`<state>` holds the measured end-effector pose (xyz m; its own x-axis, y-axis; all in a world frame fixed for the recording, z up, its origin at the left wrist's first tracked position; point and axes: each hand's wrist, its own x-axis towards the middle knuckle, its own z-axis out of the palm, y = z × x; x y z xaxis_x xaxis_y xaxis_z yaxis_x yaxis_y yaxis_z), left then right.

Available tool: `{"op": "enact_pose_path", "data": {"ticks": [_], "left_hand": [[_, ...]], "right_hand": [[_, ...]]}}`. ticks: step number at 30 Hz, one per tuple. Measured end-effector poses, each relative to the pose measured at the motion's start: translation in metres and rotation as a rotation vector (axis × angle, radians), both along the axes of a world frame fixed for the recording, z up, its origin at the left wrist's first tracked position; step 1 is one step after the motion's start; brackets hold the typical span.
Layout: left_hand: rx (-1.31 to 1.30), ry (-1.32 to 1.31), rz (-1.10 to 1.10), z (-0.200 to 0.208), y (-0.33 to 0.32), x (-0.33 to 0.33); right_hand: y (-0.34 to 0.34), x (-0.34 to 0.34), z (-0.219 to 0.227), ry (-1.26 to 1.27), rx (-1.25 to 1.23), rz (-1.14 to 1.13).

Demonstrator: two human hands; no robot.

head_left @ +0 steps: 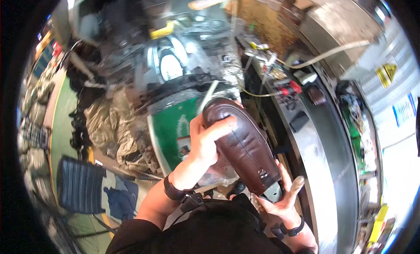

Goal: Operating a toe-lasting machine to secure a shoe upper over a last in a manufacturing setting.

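Note:
A dark brown leather shoe upper, stretched over a shoe last, slants across the middle in front of my body. Its rounded toe points up and away from me. The pale green end of the last shows at the heel, close to a small metal ornament on the leather. My left hand grips the toe part, with a finger lying over the top. Around the heel end, my right hand supports the last from below, its fingers partly spread; one fingertip looks yellowish. The underside of the shoe is hidden.
A green-bottomed bin stands beyond my left arm. To the right runs a long dark conveyor belt with a metal edge; another brown shoe piece lies on it. A machine with a bright lamp is ahead. A black chair stands left.

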<state>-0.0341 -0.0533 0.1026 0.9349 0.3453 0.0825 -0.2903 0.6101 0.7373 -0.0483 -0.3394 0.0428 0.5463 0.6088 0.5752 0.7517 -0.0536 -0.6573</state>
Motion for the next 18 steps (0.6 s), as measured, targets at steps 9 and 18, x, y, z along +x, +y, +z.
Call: {"op": "enact_pose_path", "data": {"ticks": [9, 18], "left_hand": [[-0.065, 0.419, -0.507, -0.099, -0.154, 0.081], [1.068, 0.483, -0.708, -0.213, -0.216, 0.09]], "right_hand": [[-0.103, 0.007, -0.007, 0.716, 0.707, -0.714], [-0.532, 0.015, -0.132, 0.876, 1.384, -1.28]]}}
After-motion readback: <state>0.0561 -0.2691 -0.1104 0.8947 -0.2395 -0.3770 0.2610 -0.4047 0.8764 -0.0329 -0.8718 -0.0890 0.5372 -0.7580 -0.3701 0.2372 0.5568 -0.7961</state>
